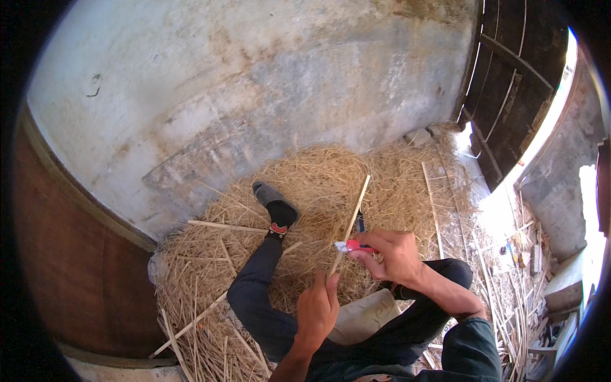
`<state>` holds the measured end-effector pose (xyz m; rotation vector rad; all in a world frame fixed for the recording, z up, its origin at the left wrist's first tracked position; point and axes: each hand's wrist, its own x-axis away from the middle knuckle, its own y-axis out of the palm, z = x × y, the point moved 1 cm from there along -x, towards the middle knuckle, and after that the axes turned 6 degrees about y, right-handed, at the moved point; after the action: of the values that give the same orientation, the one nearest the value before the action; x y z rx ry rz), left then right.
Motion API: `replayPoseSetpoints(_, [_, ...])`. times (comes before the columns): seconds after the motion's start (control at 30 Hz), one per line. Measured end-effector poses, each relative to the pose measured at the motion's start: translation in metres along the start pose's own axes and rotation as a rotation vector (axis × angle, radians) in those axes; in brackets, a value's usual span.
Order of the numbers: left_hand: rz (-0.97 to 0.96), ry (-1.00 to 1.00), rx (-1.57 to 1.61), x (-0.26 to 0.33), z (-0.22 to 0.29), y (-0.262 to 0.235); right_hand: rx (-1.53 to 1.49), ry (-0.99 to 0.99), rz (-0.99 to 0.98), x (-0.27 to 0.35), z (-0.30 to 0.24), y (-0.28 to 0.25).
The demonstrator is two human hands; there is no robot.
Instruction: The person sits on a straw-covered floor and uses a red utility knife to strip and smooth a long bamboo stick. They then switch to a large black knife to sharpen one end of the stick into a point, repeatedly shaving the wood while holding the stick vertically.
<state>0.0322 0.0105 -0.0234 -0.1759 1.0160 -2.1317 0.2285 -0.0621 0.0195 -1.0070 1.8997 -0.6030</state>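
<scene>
A thin pale wooden strip (358,205), which looks like split bamboo, slants up and away from my lap. Its near end is gripped in my left hand (317,311), fingers wrapped round it. My right hand (396,256) is closed on a small red knife (358,246) like a box cutter. The knife's pale front end lies against the strip, roughly midway along; the blade's exact edge is too small to make out. Below my hands, a cream-coloured curved piece (361,317) rests between my legs.
Fine shavings (318,165) heap over the floor, and longer strips (191,331) lie scattered on both sides. My bent leg (258,286) with a dark shoe stretches to the left. A stained wall (286,83) stands ahead, a dark wooden door (509,70) at far right.
</scene>
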Motion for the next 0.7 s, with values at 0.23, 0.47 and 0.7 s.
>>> replayPoseSetpoints(0.23, [-0.212, -0.031, 0.055, 0.057, -0.012, 0.003, 0.128, 0.529, 0.366, -0.056, 0.112, -0.077])
replayPoseSetpoints(0.47, [-0.450, -0.457, 0.881, 0.045, -0.081, 0.015, -0.261, 0.340, 0.051, -0.054, 0.100, -0.062])
replayPoseSetpoints(0.7, [-0.646, -0.428, 1.267, 0.015, -0.071, 0.005, -0.746, 0.289, -0.351, -0.068, 0.047, -0.030])
